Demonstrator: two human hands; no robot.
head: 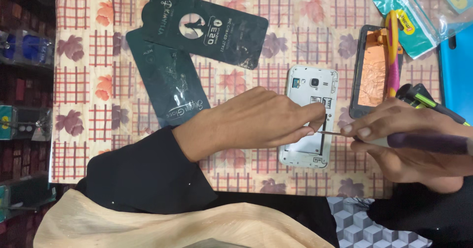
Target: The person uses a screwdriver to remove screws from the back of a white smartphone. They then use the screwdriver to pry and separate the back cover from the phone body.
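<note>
While the left hand (256,122) pins the white phone body (309,116) to the checked tablecloth (98,56), its fingers pressed together on the frame's edge at about nine o'clock of the phone, the right hand (404,139) comes in from three o'clock, fingers clamped round the purple handle of a screwdriver (423,143). The thin shaft reaches the open back near the phone's middle; the tip itself is hidden behind the left fingertips, so seating in a screw cannot be confirmed.

Judgement: the driver should stand squarely on the screw head before turning, with light pressure along the shaft, and the holding fingers should stay clear of the tip in case it slips.

At one o'clock of the phone lies a dark frame with copper-coloured lining (373,78), a pink-and-yellow tool (392,51) across it. Two dark flat packages (197,46) lie at ten o'clock, well apart.
</note>
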